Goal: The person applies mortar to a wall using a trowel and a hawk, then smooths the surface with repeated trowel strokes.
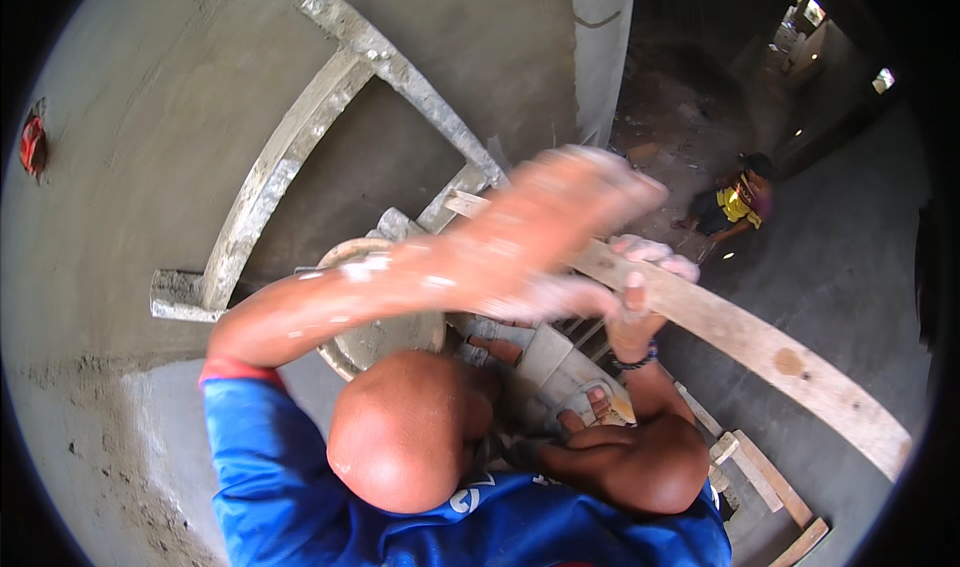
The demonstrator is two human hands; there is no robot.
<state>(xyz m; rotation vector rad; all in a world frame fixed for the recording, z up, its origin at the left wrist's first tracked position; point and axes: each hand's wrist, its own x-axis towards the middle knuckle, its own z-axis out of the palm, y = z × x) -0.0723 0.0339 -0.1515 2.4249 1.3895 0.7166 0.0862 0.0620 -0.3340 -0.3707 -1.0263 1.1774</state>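
A long, flat wooden board [770, 347] slants from the middle of the view down to the far right. My right hand [640, 302], with a dark bracelet at the wrist, grips it near its far end. The thumb lies on the near face and whitish fingertips curl over the top. My left hand [575, 207], spattered with white, crosses over the board's far end, blurred by motion. Its fingers stretch out with the thumb apart, and I see nothing held in it. Whether it touches the board is unclear. Below my left forearm stands a round bucket [347, 352] with grey material.
A mortar-crusted timber frame [265, 182] stands against the grey plastered wall [180, 97] at left. My sandalled feet rest on a pale narrow support [548, 352]. Far below at right, a person [740, 199] in yellow and dark clothes is on the floor. Wooden pieces [765, 472] lie lower right.
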